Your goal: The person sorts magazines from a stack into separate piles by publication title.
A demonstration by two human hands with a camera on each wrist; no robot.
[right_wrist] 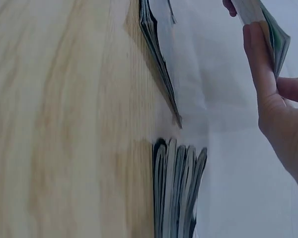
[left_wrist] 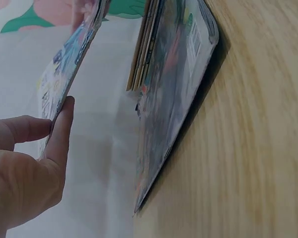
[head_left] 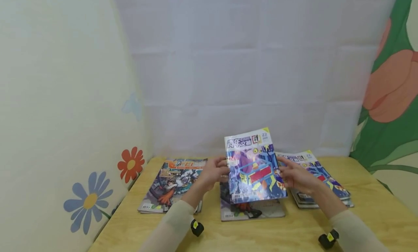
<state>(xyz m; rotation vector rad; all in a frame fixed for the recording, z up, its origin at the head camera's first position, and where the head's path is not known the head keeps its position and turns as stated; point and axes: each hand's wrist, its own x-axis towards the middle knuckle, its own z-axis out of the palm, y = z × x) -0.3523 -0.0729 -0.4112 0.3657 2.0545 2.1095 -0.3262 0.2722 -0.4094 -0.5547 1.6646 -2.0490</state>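
A magazine (head_left: 254, 172) with a purple and blue cover and a yellow corner is held up, tilted, with its front facing me. My left hand (head_left: 213, 171) pinches its left edge between thumb and fingers, as the left wrist view shows at the magazine's thin side (left_wrist: 72, 64). On the opposite edge, my right hand (head_left: 298, 176) pinches it in the same way, thumb on one face and fingers on the other. Below the held magazine, clear of it in both wrist views, another magazine (head_left: 240, 214) with a dark and grey cover lies on the table, partly hidden.
To the left lies a pile of magazines (head_left: 173, 186) with an orange title. On the right stands a thicker stack of magazines (head_left: 321, 176), its top cover matching the held one. A wooden table (head_left: 261, 237) carries them all, with a white cloth (head_left: 245, 74) hanging behind.
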